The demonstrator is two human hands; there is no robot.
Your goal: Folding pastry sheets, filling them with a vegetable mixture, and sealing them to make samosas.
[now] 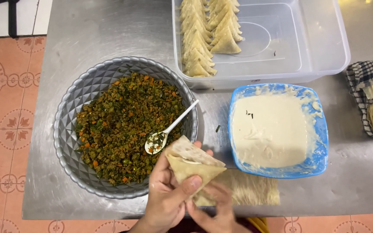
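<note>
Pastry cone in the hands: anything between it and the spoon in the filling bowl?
Nothing visible. The pastry cone, held by the left hand and right hand, sits right beside the white spoon, which rests in the filling bowl.

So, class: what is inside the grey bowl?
The grey bowl holds a minced green filling with orange bits, and a white spoon resting in it. The filling covers the bowl's bottom, so that cannot be seen.
</note>
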